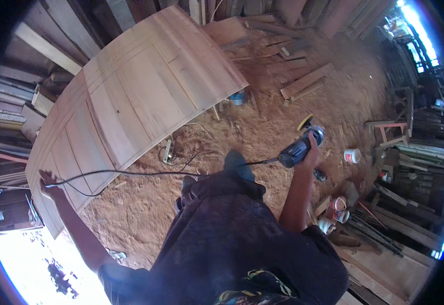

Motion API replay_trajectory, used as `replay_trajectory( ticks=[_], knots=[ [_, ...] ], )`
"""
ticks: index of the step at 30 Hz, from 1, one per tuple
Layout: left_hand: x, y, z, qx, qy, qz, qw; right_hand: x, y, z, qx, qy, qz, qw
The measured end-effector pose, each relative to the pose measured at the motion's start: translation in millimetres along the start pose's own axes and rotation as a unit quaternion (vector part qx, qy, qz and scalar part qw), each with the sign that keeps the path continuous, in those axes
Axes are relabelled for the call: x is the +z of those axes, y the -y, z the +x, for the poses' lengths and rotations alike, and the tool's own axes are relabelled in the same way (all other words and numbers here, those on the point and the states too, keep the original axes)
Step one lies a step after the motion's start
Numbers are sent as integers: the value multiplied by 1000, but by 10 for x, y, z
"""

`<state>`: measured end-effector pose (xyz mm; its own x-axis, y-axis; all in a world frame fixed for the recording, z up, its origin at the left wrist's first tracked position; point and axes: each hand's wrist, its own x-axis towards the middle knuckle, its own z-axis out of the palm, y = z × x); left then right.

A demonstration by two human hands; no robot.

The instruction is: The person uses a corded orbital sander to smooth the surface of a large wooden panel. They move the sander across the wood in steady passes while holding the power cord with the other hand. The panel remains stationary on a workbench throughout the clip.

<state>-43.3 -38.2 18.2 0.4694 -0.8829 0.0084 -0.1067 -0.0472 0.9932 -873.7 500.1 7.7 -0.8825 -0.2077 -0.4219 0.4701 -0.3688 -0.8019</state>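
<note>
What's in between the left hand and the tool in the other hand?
The head view shows a black cord running between the left hand and the angle grinder in the right hand, across the wooden panel and brown floor.

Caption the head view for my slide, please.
Right hand holding a corded power tool, left hand at a large wooden panel.

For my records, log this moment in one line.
left hand: at black cable, over wooden panel; right hand: holding power tool; yellow disc: clear of panel
</note>
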Motion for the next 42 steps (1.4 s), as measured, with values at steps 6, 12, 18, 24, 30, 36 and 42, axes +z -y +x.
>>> replay_trajectory(
  ticks=[6, 12, 18, 24, 30, 36, 42],
  knots=[
    [2453, -339, -446, 105, 170, -136, 970, 80, 245, 512, 33, -11, 26, 999],
    [5033, 79, -1885, 199, 204, -60, 957, -161, 690, 1506, 9, -22, 10, 1000],
    [6096, 327, -3076, 53, 111, 351, 928, -611, 1391, 2630, 40, 9, -3, 999],
    [6101, 485, -3596, 171, 77, 485, 854, -812, 1898, 3485, 67, -9, 16, 998],
    [6181, 400, -4044, 153, 28, 523, 838, -310, 2250, 4042, 45, 18, -50, 998],
    [6240, 178, -4289, 133, 12, 532, 836, 735, 2619, 4765, -6, 57, -130, 990],
    [6284, -33, -4424, 68, -1, 545, 836, 2038, 2550, 5644, -13, 149, -176, 973]
  ],
)
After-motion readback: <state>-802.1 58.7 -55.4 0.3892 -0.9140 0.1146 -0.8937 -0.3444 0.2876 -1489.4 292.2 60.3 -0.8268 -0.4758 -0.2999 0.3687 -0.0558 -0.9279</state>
